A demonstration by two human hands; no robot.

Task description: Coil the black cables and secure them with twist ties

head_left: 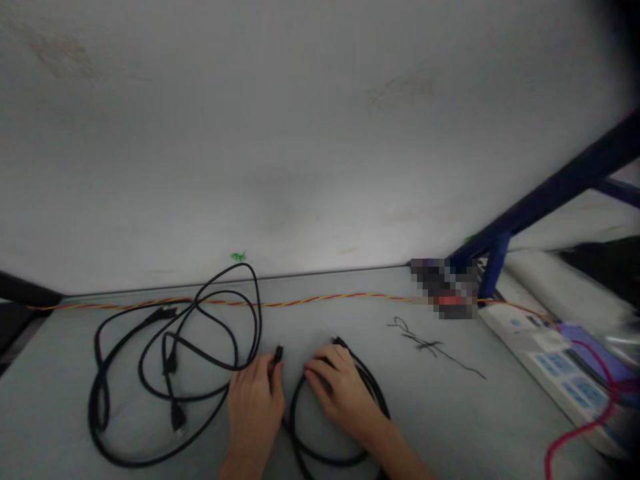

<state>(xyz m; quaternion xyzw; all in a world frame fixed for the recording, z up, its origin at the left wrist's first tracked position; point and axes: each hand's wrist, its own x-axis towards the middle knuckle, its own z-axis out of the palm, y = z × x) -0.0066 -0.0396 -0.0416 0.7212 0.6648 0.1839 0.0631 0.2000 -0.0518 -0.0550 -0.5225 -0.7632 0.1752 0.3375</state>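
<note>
Both my hands rest on a grey table (350, 313) among black cables. My left hand (254, 400) is closed around a black cable end, and its plug (278, 354) sticks out past my fingers. My right hand (340, 390) lies on a small coil of black cable (320, 453), fingers curled over the strand near its other plug (340, 343). A larger loose tangle of black cable (170, 360) with several plugs spreads out to the left of my left hand.
A twisted red-and-yellow wire (310, 301) runs along the table's back edge below a white wall. A white power strip (550, 353) with a red cable (590, 420) lies at the right. A blue metal frame (540, 200) rises at the right. Black scribbles (425, 343) mark the tabletop.
</note>
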